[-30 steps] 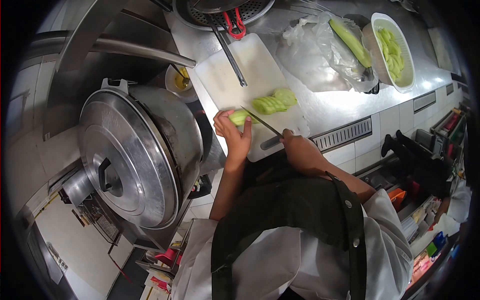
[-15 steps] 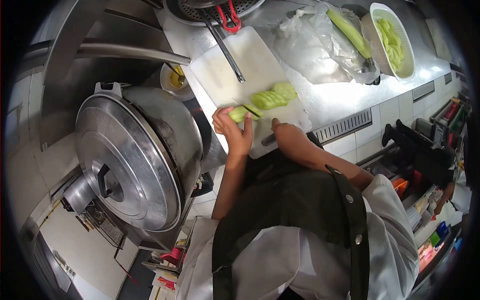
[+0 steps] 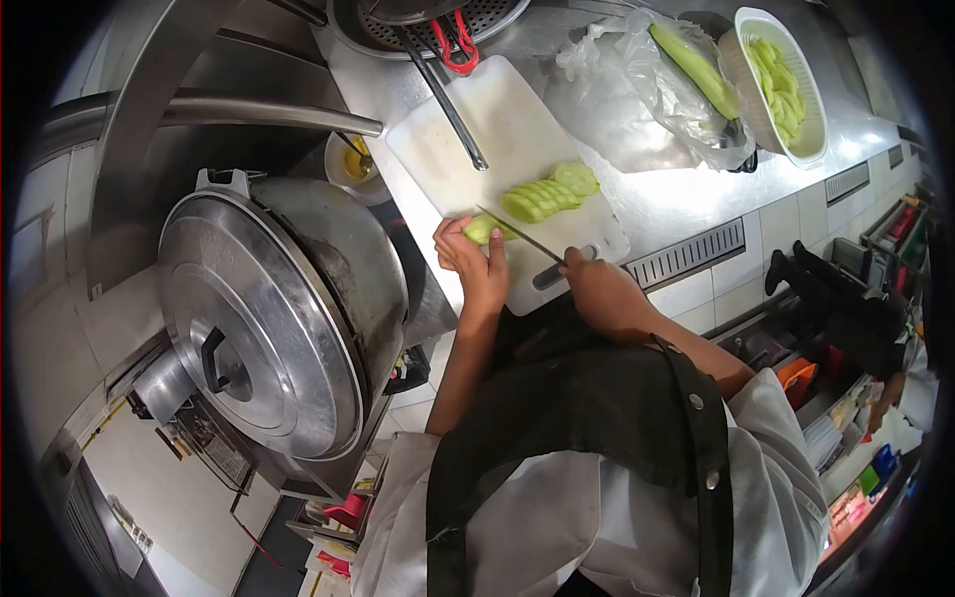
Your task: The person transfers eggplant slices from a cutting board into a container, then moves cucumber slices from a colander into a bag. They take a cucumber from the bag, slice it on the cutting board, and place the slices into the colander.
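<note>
My left hand (image 3: 477, 264) is closed around a short piece of peeled cucumber (image 3: 481, 230) on a white cutting board (image 3: 438, 139). In my right hand (image 3: 602, 294) is a knife (image 3: 527, 239), its handle hidden in my fist. The thin blade slants across the board, its tip close to the cucumber's cut end. Just beyond the blade lies an overlapping row of pale green cucumber slices (image 3: 540, 199). Metal tongs (image 3: 453, 114) with red grips extend over the far part of the board. Near my right hand, the board has a dark handle slot (image 3: 557, 274).
A clear plastic bag (image 3: 637, 109) with a whole peeled cucumber (image 3: 696, 70) lies to the right. Beyond it is a white tray (image 3: 819, 129) of slices. At left stands a large lidded pot (image 3: 259, 328); a bowl (image 3: 338, 169) sits behind it. A perforated metal pan (image 3: 497, 20) is at the back.
My right hand has drawn the knife back and to the right, so more of the blade shows. My left hand still holds the cucumber piece. The whole view has shifted slightly.
</note>
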`<state>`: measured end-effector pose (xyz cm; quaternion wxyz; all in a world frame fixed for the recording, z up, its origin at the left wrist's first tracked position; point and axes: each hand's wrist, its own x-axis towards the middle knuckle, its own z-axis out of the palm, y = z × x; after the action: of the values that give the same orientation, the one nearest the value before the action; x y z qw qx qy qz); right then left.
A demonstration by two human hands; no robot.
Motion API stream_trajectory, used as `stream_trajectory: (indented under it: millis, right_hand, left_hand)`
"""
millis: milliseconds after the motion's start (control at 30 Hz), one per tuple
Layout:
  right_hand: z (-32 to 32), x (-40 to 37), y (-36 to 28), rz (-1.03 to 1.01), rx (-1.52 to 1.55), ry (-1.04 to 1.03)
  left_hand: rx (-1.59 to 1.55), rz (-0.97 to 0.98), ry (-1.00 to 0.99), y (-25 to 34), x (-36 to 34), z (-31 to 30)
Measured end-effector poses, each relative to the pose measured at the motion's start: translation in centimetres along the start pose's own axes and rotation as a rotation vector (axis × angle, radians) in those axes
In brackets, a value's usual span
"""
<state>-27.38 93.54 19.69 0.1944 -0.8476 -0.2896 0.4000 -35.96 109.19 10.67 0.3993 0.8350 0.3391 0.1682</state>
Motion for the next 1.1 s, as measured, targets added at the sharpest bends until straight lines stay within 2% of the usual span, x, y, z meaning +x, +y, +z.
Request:
stream_trajectory:
  millis: [167,367,467,567,667,833,1100]
  right_hand:
    - [-0.4,-0.3,-0.5,0.03,-0.071,-0.095]
    - [1.2,1.3,-0.4,0.023,-0.104,-0.099]
    - [2.5,3.5,0.0,0.003,-0.107,-0.049]
    - [3.1,4.4,1.4,-0.037,-0.042,-0.018]
    - [2.9,5.2,3.0,-0.095,0.073,-0.103]
    - [-0.9,0.9,-0.8,-0.029,0.046,-0.023]
    - [0.5,0.1,-0.7,-0.049,-0.031,-0.072]
  left_hand:
    - [-0.002,-0.002,0.015,-0.1,-0.1,0.1]
    - [0.007,0.006,-0.024,0.0,0.2,-0.1]
    - [0.044,0.045,0.023,-0.3,-0.1,0.3]
    - [0.008,0.052,-0.008,0.3,0.3,-0.5]
    - [0.057,0.028,0.018,0.1,0.2,-0.7]
    - [0.042,-0.051,-0.005,-0.6,-0.3,-0.5]
    - [0.002,-0.097,0.003,-0.4,-0.2,-0.4]
